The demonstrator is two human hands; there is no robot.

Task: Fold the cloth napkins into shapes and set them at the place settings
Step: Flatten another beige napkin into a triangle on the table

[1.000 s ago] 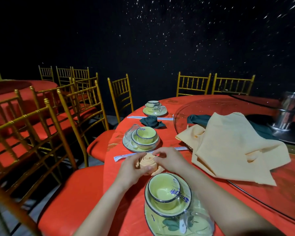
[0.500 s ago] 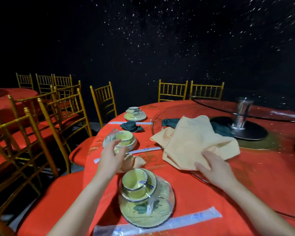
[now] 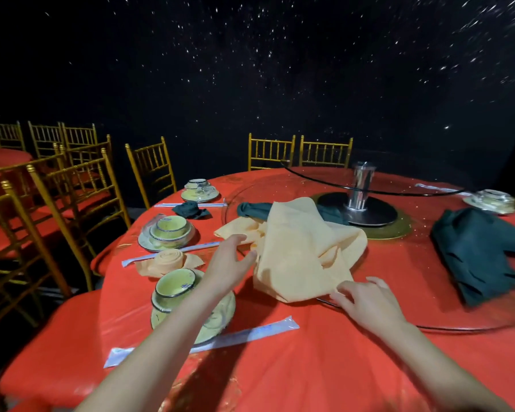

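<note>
On the red-covered round table [image 3: 324, 367] in front of you, the loose pale-yellow napkin [image 3: 301, 251] lies crumpled, part on the glass turntable [image 3: 446, 326] and part hanging over its near rim onto the tablecloth. Your left hand [image 3: 229, 263] is stretched out above the nearest plate [image 3: 222, 310], fingers straight and spread and gripping nothing. Its fingertips are right at the napkin's left edge, though I cannot tell whether they actually touch it. Your right hand [image 3: 366, 301] sits at the napkin's near corner with the fingers only lightly bent. Their tips lie against the fabric there, and no pinch or closed grip shows. The rolled yellow napkin [image 3: 168, 260], wound into a rose shape, already stands on the cloth just beyond the nearest bowl [image 3: 174, 288], touching a wrapped chopstick sleeve [image 3: 173, 252] behind it. Another wrapped sleeve [image 3: 244, 333] lies along the near side of the plate. Farther along the left edge, a folded dark green napkin [image 3: 191, 210] sits between two other place settings. A heap of dark green cloths [image 3: 482, 251] rests on the turntable, well to your right.
</note>
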